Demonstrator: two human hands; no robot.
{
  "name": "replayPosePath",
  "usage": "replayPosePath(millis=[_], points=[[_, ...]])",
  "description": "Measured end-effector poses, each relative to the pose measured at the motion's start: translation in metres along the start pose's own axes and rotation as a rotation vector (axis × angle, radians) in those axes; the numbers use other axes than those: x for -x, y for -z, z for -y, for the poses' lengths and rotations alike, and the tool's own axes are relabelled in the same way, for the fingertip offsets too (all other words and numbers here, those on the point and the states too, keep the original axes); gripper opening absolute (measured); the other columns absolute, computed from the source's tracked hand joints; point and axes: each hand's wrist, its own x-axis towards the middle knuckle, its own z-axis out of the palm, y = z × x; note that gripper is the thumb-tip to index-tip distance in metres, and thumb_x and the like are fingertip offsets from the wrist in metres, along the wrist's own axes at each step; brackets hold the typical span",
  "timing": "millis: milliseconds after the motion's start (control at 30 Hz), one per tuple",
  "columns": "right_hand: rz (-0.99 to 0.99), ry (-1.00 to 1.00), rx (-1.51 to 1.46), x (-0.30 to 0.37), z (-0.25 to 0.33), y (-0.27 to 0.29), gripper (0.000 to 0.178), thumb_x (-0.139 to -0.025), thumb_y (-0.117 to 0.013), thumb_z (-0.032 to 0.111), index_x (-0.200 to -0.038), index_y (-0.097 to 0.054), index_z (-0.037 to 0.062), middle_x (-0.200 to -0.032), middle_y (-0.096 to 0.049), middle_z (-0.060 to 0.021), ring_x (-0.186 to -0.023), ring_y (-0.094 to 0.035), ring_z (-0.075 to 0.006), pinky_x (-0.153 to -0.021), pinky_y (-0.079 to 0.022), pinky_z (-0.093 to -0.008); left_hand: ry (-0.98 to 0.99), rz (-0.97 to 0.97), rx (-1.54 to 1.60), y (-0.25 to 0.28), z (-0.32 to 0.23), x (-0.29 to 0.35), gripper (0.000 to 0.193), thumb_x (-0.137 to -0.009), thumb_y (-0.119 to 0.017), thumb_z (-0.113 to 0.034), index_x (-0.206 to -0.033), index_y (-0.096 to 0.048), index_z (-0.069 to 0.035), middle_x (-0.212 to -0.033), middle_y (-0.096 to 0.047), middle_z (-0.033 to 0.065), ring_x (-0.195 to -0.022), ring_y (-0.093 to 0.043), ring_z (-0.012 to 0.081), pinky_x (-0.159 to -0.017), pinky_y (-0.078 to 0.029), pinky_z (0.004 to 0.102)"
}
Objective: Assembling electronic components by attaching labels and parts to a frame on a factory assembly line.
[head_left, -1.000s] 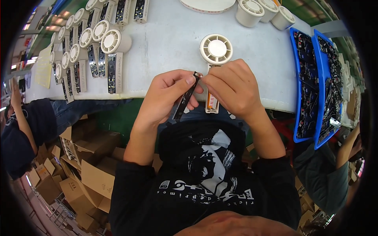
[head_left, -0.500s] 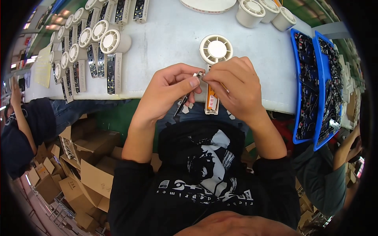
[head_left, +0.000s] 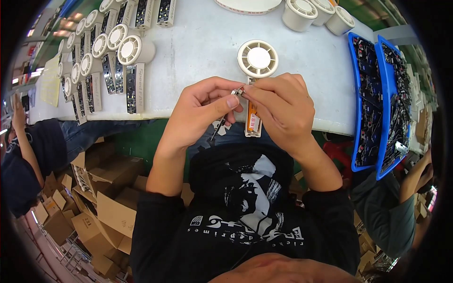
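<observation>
My left hand (head_left: 198,111) grips the dark board (head_left: 217,129) between thumb and curled fingers, the board slanting down toward my lap. My right hand (head_left: 285,111) arches over from the other side, wrist raised, thumb and fingertips drawn together at the board's upper end; something small and reddish shows there, and I can't tell whether those fingers grasp it.

Just under my hands lies a white fan (head_left: 258,56), head away from me, its handle's end reaching past the near edge of the table (head_left: 198,56). An orange pack (head_left: 252,125) sits in the handle. White table top stretches from my left hand to the rows of fans (head_left: 132,50); on the right, it runs to the blue trays (head_left: 385,89).

The pack bears a pale label with red characters, the fans' handles grey lettering, my black shirt (head_left: 292,212) whitish print.
</observation>
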Motion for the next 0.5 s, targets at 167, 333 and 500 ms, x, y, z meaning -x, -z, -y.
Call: replayPosePath(millis=[167, 333, 500], points=[[-0.009, 0.058, 0.123, -0.002, 0.003, 0.001, 0.023, -0.071, -0.075, 0.007, -0.094, -0.074, 0.0092, -0.089, -0.068, 0.002, -0.077, -0.06, -0.0171, -0.069, -0.04, -0.0322, -0.009, -0.048, 0.0, -0.004, 0.001, -0.001, 0.032, -0.096, -0.068, -0.012, -0.123, -0.064, 0.003, -0.094, -0.07, 0.0108, -0.074, -0.066, 0.0151, -0.066, -0.054, 0.0278], [0.033, 0.032, 0.079, -0.007, 0.004, 0.003, 0.025, -0.07, -0.081, 0.002, -0.093, -0.075, 0.0075, -0.089, -0.07, -0.0009, -0.075, -0.062, -0.0187, -0.067, -0.043, -0.0318, -0.027, -0.083, -0.024, -0.003, -0.001, 0.0, 0.031, -0.095, -0.069, -0.01, -0.122, -0.065, 0.004, -0.097, -0.072, 0.0122, -0.077, -0.067, 0.0153, -0.068, -0.055, 0.0281], [0.126, -0.019, -0.078, -0.012, -0.006, 0.007, 0.022, -0.072, -0.081, 0.003, -0.093, -0.076, 0.0084, -0.083, -0.07, -0.0001, -0.073, -0.061, -0.0186, -0.065, -0.044, -0.0312, -0.004, -0.067, -0.016, 0.003, 0.001, 0.0, 0.03, -0.093, -0.07, -0.007, -0.121, -0.066, 0.004, -0.101, -0.073, 0.0151, -0.08, -0.069, 0.0159, -0.07, -0.057, 0.0285]])
